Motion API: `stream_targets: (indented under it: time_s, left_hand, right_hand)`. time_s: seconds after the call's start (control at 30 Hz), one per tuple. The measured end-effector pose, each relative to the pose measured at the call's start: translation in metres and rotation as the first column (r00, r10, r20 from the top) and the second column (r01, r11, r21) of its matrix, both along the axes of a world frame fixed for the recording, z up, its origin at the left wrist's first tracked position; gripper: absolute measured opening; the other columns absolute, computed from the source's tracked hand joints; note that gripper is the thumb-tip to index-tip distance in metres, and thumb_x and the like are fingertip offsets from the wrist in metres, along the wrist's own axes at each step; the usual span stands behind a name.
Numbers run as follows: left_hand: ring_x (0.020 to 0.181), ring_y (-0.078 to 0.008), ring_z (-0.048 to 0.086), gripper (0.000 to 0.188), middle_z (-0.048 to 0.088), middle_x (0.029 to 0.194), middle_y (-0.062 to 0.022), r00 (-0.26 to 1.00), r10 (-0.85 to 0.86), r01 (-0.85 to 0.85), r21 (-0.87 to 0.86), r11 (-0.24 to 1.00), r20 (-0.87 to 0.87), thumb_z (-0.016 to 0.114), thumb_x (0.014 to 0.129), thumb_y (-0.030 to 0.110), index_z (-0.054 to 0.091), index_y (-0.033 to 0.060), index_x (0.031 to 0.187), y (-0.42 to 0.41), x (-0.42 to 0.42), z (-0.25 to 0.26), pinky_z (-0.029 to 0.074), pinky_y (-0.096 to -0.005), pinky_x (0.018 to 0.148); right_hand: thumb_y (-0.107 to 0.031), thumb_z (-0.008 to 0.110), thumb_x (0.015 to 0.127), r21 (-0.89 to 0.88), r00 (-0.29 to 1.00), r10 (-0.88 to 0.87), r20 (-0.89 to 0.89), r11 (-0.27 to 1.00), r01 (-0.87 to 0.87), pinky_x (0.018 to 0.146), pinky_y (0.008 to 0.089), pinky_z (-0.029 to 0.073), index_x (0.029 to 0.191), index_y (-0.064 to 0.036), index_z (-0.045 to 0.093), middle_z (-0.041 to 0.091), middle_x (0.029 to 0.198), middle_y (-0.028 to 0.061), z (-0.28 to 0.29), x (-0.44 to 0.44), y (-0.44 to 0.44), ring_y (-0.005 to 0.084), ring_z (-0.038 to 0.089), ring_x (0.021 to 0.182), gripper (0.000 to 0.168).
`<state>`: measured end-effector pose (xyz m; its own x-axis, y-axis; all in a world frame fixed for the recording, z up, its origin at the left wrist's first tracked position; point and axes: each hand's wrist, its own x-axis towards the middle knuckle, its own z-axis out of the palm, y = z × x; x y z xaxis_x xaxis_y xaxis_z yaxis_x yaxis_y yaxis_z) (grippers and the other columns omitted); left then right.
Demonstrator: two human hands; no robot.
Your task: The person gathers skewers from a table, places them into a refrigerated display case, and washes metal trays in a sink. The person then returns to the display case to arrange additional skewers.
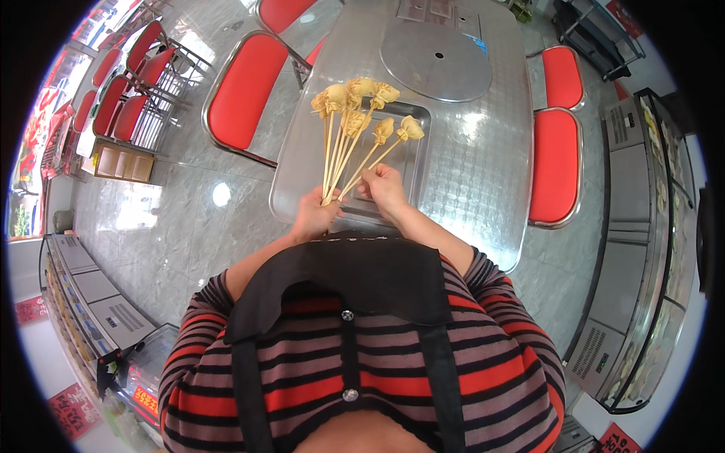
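My left hand (317, 212) is closed around the lower ends of several wooden skewers (336, 153), which fan out away from me. Each skewer bears a pale yellow, knotted food piece (336, 97) at its far tip. The fingers of my right hand (382, 187) pinch one of the rightmost skewers partway up; its food piece (410, 128) leans to the right. Beneath the skewers and both hands lies a rectangular stainless steel tray (425, 147). Which exact skewer the right fingers touch is partly hidden.
The metal table (476, 170) carries a round metal lid (436, 62) beyond the tray. Red chairs stand at its left (246, 93) and right (557, 164). Glass-fronted display cases run along the far right (651, 272) and the lower left (85, 300).
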<state>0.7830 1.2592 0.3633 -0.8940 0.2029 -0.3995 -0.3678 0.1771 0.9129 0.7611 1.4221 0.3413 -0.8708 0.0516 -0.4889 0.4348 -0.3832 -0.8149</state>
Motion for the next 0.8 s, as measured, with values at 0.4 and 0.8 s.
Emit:
stream_targets:
  time_s: [0.4, 0.8]
  left_hand:
    - [0.057, -0.0086, 0.051, 0.017, 0.063, 0.080, -0.0107, 0.984, 0.096, -0.107, 0.074, 0.991, 0.147, 0.055, 0.080, 0.002, 0.054, -0.0029, 0.095, -0.028, 0.006, -0.001, 0.037, -0.0206, 0.047]
    - [0.056, -0.0068, 0.049, 0.015, 0.060, 0.071, -0.0053, 0.993, 0.115, -0.115, 0.009, 0.993, -0.031, 0.055, 0.080, 0.002, 0.059, -0.0019, 0.093, -0.018, -0.001, 0.004, 0.037, -0.0206, 0.048]
  right_hand:
    - [-0.003, 0.045, 0.078, 0.392, 0.996, 0.077, 0.054, 0.915, -0.092, 0.043, 0.0321, 0.045, 0.074, 0.008, 0.055, 0.058, 0.061, 0.0180, -0.033, -0.040, 0.044, 0.0217, 0.057, 0.049, 0.015]
    - [-0.014, 0.054, 0.082, 0.896, 0.931, 0.300, -0.209, 0.440, 0.059, 0.058, 0.0353, 0.050, 0.094, 0.001, 0.057, 0.062, 0.083, 0.0155, -0.008, -0.011, 0.053, 0.0269, 0.060, 0.062, 0.020]
